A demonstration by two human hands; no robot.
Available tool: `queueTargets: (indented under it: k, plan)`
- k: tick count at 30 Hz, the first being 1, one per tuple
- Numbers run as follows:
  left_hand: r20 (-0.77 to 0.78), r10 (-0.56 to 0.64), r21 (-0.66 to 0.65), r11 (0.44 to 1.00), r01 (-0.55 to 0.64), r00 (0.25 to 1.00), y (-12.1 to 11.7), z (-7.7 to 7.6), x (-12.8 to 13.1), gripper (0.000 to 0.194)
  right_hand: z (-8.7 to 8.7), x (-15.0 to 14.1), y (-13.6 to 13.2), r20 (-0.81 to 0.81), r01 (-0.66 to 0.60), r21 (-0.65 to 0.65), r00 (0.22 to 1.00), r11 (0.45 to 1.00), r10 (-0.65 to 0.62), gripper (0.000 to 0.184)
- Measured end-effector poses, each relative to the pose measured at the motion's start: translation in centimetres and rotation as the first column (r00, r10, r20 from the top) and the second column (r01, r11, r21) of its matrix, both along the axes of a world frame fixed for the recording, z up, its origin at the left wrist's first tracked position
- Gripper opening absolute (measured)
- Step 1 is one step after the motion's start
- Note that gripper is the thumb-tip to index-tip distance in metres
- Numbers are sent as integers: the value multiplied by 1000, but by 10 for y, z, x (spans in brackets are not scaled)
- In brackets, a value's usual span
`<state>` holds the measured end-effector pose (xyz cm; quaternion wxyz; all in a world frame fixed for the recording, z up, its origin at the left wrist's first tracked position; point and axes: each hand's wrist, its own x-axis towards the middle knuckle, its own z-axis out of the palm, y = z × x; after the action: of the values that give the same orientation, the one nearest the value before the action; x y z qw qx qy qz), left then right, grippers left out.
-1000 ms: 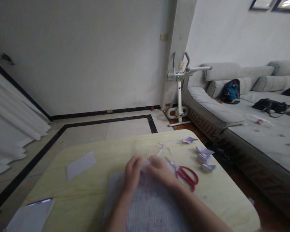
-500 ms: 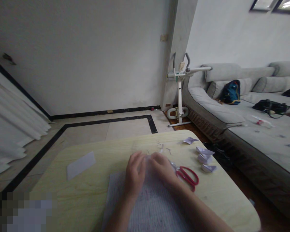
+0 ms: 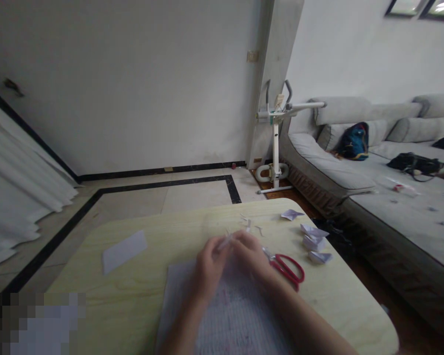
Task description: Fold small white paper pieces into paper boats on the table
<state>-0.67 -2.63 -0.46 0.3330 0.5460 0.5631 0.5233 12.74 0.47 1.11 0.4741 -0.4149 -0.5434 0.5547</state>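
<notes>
Both hands meet above a large written sheet (image 3: pixel 240 315) on the table. Between their fingers is a small piece of white paper (image 3: pixel 225 241), partly hidden and blurred. My left hand (image 3: pixel 210 261) is closed on its left side, and my right hand (image 3: pixel 248 251) is closed on its right side. Scissors with red handles (image 3: pixel 290 271) lie just right of my right hand, their blades partly covered. Thin paper scraps (image 3: pixel 248 225) are scattered beyond my fingertips. Several small folded paper pieces (image 3: pixel 314 239) stand near the table's right edge.
A flat white paper (image 3: pixel 125 251) lies on the left of the pale wooden table (image 3: pixel 133 305). Past the table's right side is a grey sofa (image 3: pixel 403 212) bearing a blue backpack (image 3: pixel 355 142) and a black bag (image 3: pixel 414 161). White exercise equipment (image 3: pixel 276 143) stands by the wall.
My fingers have shifted around the small paper, and more of it shows between them. The left hand has turned slightly inward. The scissors and folded pieces stay in place.
</notes>
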Motion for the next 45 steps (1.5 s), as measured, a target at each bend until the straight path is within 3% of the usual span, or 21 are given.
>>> queueTargets:
  k: [6, 18, 25, 30, 34, 39, 45]
  plan:
    - [140, -47, -26, 998, 51, 989, 1, 6, 1, 26, -5, -1, 3, 25, 16, 28, 1000, 999, -17, 26]
    - [274, 95, -133, 989, -60, 957, 2, 21, -1, 30, 6, 2, 0, 86, 8, -45, 996, 999, -4, 16]
    - [204, 41, -114, 993, -18, 978, 1, 17, -2, 26, 10, 0, -3, 138, 6, 38, 990, 999, -12, 14]
    - [233, 60, -117, 993, -34, 971, 1, 15, 0, 29, 8, 0, -1, 168, -4, 23, 986, 1000, 0, 19]
    - [230, 27, -124, 992, 2, 973, 0, 17, 2, 31, 8, 1, -1, 132, -5, 5, 991, 1000, 5, 19]
    - [172, 61, -86, 995, -47, 983, 2, 13, 1, 26, 9, -1, -2, 103, 9, -13, 995, 1000, -8, 17]
    - [147, -15, -38, 999, 20, 989, 0, 7, 3, 24, -3, -1, 1, 28, 56, -8, 998, 998, -56, 18]
